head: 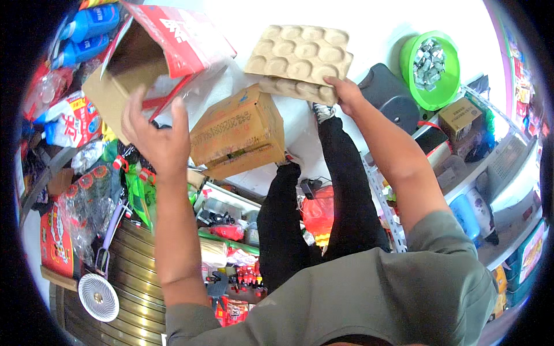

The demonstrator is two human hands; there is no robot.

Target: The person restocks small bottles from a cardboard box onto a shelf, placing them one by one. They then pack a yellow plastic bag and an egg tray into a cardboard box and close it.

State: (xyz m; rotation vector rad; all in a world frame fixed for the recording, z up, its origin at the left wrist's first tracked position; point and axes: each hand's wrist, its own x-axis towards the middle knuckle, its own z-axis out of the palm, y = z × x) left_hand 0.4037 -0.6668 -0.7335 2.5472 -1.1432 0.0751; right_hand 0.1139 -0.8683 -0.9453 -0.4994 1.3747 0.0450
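Observation:
My right hand (349, 96) grips the corner of a moulded pulp tray (298, 49) with rows of round cups. A second pulp tray (298, 88) shows just beneath it, its near edge by my fingers. My left hand (158, 134) is raised with fingers apart and holds nothing. It is blurred and overlaps the flap of an opened red-and-white cardboard box (197, 32), whose dark inside faces me. Between my two hands a closed brown cardboard box (240, 134) sits tilted on the white floor, bearing print and tape.
A green plastic basin (454, 73) with small silvery packets stands at the right, beside a dark grey plastic object (385, 99). Blue bottles (93, 24) lie at the upper left. Shelves (497, 255) with goods flank my right side. A purple-handled white round utensil (98, 297) lies lower left.

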